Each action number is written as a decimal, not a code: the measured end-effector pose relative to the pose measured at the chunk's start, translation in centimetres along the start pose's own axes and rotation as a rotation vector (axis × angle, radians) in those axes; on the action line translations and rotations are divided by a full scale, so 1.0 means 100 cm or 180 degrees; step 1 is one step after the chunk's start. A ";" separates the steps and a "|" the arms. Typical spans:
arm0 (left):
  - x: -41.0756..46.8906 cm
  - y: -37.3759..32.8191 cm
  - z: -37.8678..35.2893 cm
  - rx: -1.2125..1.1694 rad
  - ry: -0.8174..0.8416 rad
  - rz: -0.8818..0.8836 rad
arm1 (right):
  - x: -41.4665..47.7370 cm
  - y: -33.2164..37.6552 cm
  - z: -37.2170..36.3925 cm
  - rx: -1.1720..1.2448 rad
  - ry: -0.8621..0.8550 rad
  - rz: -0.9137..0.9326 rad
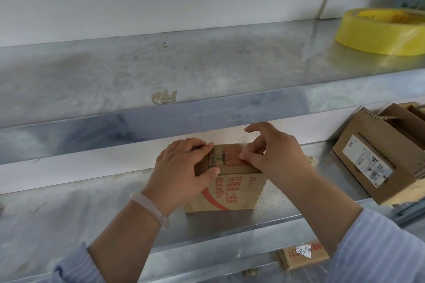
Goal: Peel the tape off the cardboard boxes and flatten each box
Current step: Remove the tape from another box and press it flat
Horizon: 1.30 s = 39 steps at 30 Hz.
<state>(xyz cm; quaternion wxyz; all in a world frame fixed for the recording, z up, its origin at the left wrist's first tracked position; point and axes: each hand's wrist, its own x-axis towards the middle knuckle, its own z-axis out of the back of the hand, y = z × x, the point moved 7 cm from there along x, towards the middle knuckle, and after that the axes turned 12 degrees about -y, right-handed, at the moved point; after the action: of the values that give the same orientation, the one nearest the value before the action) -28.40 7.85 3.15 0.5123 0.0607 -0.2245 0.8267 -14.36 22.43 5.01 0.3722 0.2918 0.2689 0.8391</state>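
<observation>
Pinching clear tape (pixel 245 147) at the box top, right hand (pixel 276 154) with thumb and forefinger pressed together, left hand (pixel 184 167) clamped over the small cardboard box (pixel 232 190), box standing on the lower metal shelf (pixel 69 213), yellow tape roll (pixel 379 32) on the shelf above, another box (pixel 377 158) at right.

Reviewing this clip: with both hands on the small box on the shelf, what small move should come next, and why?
Probably pull the pinched tape back along the top. The right hand pinches at the clear tape on the small box, while the left hand braces it; the box is still sealed and upright.
</observation>
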 end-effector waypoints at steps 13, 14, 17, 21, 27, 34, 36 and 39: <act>0.012 -0.030 -0.022 0.0611 0.0132 -0.0541 | -0.010 0.013 -0.002 -0.0887 -0.0085 0.1119; 0.010 -0.031 -0.023 0.0724 0.0083 -0.0600 | -0.008 0.012 -0.002 -0.0868 -0.0071 0.1070; 0.007 -0.035 -0.023 0.0921 -0.0037 -0.0753 | -0.002 0.009 -0.005 -0.0867 -0.0003 0.0931; 0.005 -0.037 -0.017 0.0888 -0.0214 -0.0834 | -0.001 0.004 -0.007 -0.0806 -0.0024 0.0762; 0.003 -0.036 -0.015 0.0884 -0.0238 -0.0828 | -0.004 -0.021 0.007 0.0079 -0.0469 -0.0290; -0.002 -0.035 -0.006 0.0759 -0.0588 -0.0771 | -0.012 -0.046 0.006 0.2882 -0.0727 -0.1837; -0.003 -0.036 -0.004 0.0561 -0.0718 -0.0663 | -0.012 -0.045 0.003 0.3398 -0.0751 -0.1995; -0.007 -0.036 -0.002 0.0172 -0.0949 -0.0511 | -0.006 -0.039 0.004 0.4271 -0.0729 -0.2127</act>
<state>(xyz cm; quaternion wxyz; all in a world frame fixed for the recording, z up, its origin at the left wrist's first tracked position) -24.89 8.75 3.84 0.5359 0.2141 -0.2701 0.7707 -11.92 24.31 2.56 0.3749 0.4440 0.7555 0.3026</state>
